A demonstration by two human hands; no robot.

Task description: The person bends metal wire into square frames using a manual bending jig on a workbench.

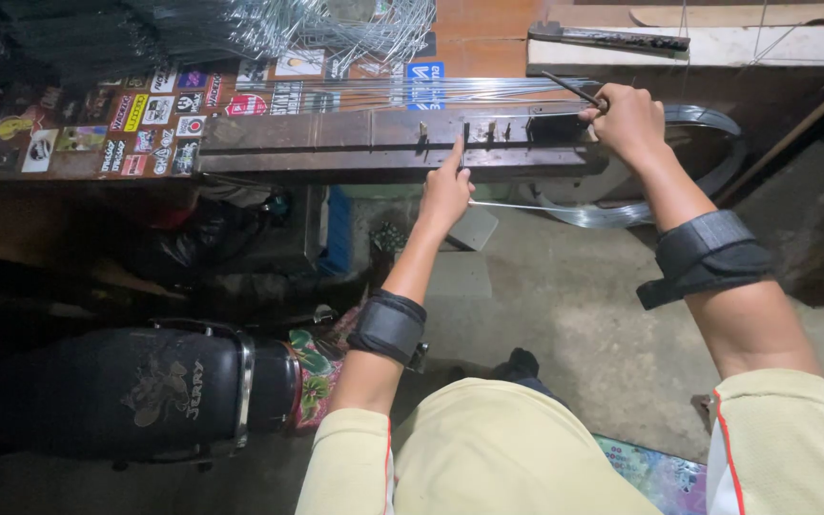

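Floor (565,305) below jig bar (383,143) open; wire coil (622,212) right, black drum (145,391) left block.

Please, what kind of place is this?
Probably a small metalworking workshop: a worn wooden bench carries a metal jig, bundles of wire lie behind it, and both hands work thin rods there.

Head view, looking down. The left hand (445,191) presses its forefinger against a long dark metal bending jig (374,143) fixed along a sticker-covered wooden bench (78,124), with a thin bright steel wire (517,205) running beneath the fingers. The right hand (629,119) grips a slim dark lever handle (569,88) at the jig's end. Black wrist straps (388,326) circle both forearms. A coil of grey steel strip (698,124) lies behind the right hand.
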